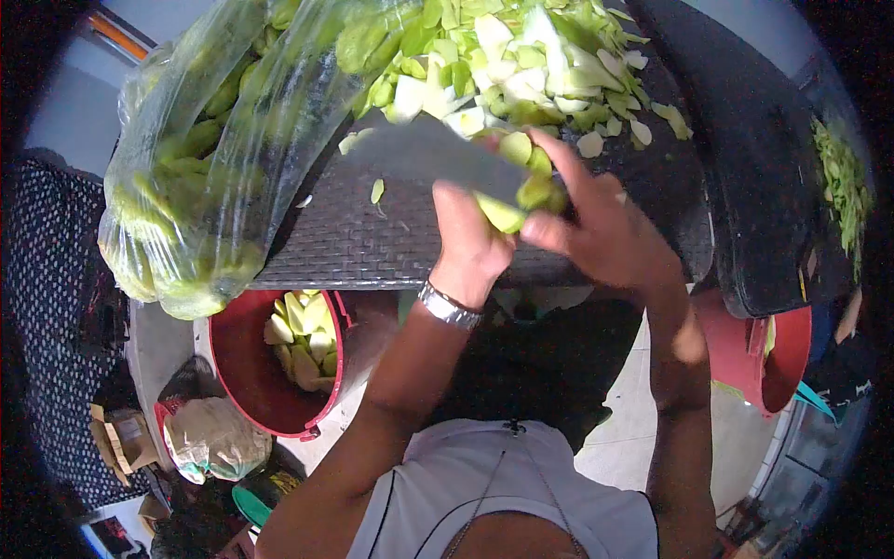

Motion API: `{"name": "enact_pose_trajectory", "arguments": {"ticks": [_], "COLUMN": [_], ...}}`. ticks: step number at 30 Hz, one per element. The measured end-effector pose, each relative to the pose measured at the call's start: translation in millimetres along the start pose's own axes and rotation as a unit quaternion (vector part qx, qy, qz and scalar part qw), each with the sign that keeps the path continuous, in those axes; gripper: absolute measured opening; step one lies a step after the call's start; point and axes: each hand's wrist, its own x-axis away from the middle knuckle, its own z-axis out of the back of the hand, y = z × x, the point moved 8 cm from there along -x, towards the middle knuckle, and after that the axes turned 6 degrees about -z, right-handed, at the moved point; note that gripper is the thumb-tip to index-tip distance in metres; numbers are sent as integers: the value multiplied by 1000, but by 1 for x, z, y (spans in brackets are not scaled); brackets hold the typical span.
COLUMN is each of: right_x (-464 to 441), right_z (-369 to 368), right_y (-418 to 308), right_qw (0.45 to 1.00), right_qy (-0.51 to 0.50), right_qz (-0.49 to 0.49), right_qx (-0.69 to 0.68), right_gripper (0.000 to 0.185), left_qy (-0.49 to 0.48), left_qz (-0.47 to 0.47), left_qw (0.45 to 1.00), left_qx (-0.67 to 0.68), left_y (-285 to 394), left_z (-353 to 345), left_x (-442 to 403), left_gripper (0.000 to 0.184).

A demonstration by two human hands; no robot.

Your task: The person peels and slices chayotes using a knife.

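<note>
A broad knife (424,154), blurred by motion, lies across the middle of the view above the table edge. My right hand (601,224) curls at the blade's right end; the handle is hidden among green pieces there. Beneath the blade, my left hand (470,233), wearing a metal-band watch (449,306), is closed about a pale green vegetable (501,214), its fingers mostly covered by the blade. Rounded green slices (538,163) show between my right thumb and index finger. Just beyond both hands spreads a heap of cut green and white slices (549,70).
A clear plastic bag of green vegetables (186,205) hangs over the left of the dark woven table (345,247). Below stands a red bucket (275,410) with pale pieces inside. Another red bucket (787,363) is at right, beside a dark chair-like edge (750,205). A tied sack (219,438) sits lower left.
</note>
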Motion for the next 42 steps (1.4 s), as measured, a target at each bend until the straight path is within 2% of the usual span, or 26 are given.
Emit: {"name": "enact_pose_trajectory", "arguments": {"ticks": [2, 4, 7, 10, 12, 16, 18, 19, 21, 23, 24, 27, 28, 30, 34, 37, 38, 41, 42], "right_x": [2, -1, 0, -2, -2, 1, -8, -15, -31, -26, -31, -43, -43, -41, -23, 1, 7, 16, 16], "right_z": [0, -2, -2, -2, -2, 1, 15, 23, 27, 31, 37, 45, 47, 43, 33, 18, 10, -10, -14], "right_y": [-6, -8, -6, -1, 1, 1, 10, 18, 38, 45, 45, 41, 35, 26, 2, -23, -24, -22, -21], "right_qw": [998, 994, 999, 999, 999, 995, 990, 985, 980, 973, 966, 972, 971, 977, 980, 985, 986, 985, 983], "right_qy": [36, 71, 40, 40, 41, 77, 133, 161, 124, 14, 62, 77, 73, 96, 144, 171, 162, 144, 144], "right_qz": [35, 87, 35, 24, 25, 48, 43, 40, 27, -174, -198, -199, -216, -177, -93, 13, 41, 93, 106], "right_qx": [42, 18, -10, 18, -2, 32, -17, -41, -155, -148, -153, -93, -76, -77, -102, 32, 21, 29, 39], "right_gripper": [88, 86, 86, 96, 94, 79, 68, 63, 55, 57, 61, 66, 71, 76, 86, 85, 89, 99, 103], "left_qy": [8, 6, 30, 91, 128, 134, 143, 161, 117, 70, 40, 130, 120, 108, 132, 95, 92, 5, 10], "left_qz": [-10, -36, -121, -207, -224, -157, -78, -127, -108, -48, -57, -83, -78, -66, -93, -102, -97, 23, 23], "left_qw": [995, 998, 990, 954, 942, 973, 981, 970, 975, 993, 996, 988, 989, 990, 985, 989, 990, 999, 998], "left_qx": [97, 42, -66, -195, -214, -99, -109, -128, -155, -80, -59, -7, -29, -66, -54, -41, -45, 35, 54], "left_y": [2, 14, 24, 31, 30, 13, 1, 3, 7, 14, 22, 29, 32, 38, 39, 37, 35, 12, 9], "left_z": [-15, -16, -17, -12, -4, -1, -1, -25, -31, -32, -34, -23, -19, -10, -12, -19, -24, -24, -23], "left_x": [-2, -2, 4, 12, 11, 13, 19, 22, 17, 2, -3, -5, -6, -6, -2, -2, 6, -1, 1], "left_gripper": [34, 35, 39, 42, 43, 40, 40, 44, 46, 46, 45, 40, 40, 40, 41, 43, 43, 43, 42]}}
